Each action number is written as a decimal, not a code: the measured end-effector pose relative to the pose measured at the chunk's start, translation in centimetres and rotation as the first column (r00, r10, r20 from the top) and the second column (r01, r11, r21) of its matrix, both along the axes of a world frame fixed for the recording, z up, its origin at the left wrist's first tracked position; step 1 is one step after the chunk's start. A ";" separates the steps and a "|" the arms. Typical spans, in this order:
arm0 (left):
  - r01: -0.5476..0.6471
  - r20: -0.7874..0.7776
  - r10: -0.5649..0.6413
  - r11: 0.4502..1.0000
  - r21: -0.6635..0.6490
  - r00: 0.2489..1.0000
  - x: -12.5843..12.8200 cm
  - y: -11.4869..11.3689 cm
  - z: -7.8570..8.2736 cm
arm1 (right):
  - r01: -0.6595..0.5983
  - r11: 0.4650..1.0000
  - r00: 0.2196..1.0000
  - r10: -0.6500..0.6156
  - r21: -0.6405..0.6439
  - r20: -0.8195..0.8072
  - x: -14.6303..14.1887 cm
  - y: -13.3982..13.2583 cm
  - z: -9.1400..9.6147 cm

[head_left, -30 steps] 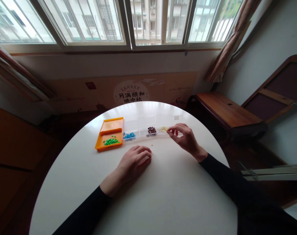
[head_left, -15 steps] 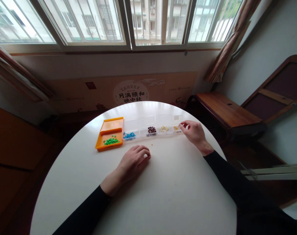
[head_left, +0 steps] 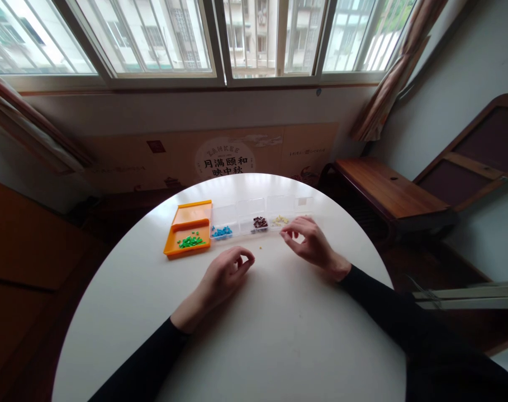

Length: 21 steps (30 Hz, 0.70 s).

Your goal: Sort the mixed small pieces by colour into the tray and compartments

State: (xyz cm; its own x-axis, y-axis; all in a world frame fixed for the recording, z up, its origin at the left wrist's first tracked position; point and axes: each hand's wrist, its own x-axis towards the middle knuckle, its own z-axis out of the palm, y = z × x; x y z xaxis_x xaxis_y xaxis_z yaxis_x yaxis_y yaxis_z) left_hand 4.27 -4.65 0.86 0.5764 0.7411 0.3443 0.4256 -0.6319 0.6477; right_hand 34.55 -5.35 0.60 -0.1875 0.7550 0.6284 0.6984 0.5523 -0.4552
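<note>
My left hand [head_left: 226,274] rests on the white table, its fingers curled and the thumb tip meeting the index finger. Whatever sits in that pinch, if anything, is too small to see. My right hand [head_left: 310,244] hovers before the clear boxes with thumb and forefinger pinched together; I cannot make out what is between them. A tiny yellow piece [head_left: 260,248] lies on the table between both hands. Behind are clear lidded compartments with blue pieces [head_left: 222,231], dark brown pieces [head_left: 260,223] and pale yellow pieces [head_left: 279,221]. My right hand hides the rightmost compartment.
An orange open case [head_left: 166,248] holding green pieces [head_left: 191,241] stands left of the clear boxes. The round white table [head_left: 254,346] curves away at its far edge. Beyond it are a printed cardboard panel [head_left: 170,151] and a wooden bench [head_left: 392,184] at right.
My right hand has moved left and nearer, away from the rightmost compartment. My left hand has shifted slightly, its thumb and index finger now more visibly pinched.
</note>
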 end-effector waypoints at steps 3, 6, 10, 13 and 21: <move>-0.020 0.096 0.028 0.996 -0.085 0.995 0.2 0.0 0.3 | -0.175 0.985 0.984 0.175 0.002 0.024 -2.0 -0.8 0.0; -0.035 0.205 0.070 0.985 -0.171 0.976 0.5 -0.1 0.4 | -0.293 0.956 0.956 0.292 0.033 0.041 -3.1 -1.2 -0.1; 0.000 0.282 0.071 0.969 -0.245 0.957 1.1 -0.3 -0.1 | -0.356 0.933 0.933 0.353 0.044 0.064 -3.5 -1.2 -0.4; 0.027 0.313 0.071 0.955 -0.297 0.947 1.6 -0.5 -0.4 | -0.385 0.921 0.922 0.381 0.058 0.070 -3.6 -1.2 -0.5; 0.065 0.399 0.126 0.900 -0.432 0.908 1.8 -0.7 -0.2 | -0.382 0.921 0.923 0.376 0.077 0.081 -3.7 -1.2 -0.3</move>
State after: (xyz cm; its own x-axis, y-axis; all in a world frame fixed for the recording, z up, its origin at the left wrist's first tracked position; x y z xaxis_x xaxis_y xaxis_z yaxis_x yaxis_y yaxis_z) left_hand 6.11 -5.31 0.71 0.4293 0.8833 0.1885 0.0777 -0.2441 0.9666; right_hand 30.84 -6.52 0.27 -0.4899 0.5609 0.6675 0.4545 0.8176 -0.3534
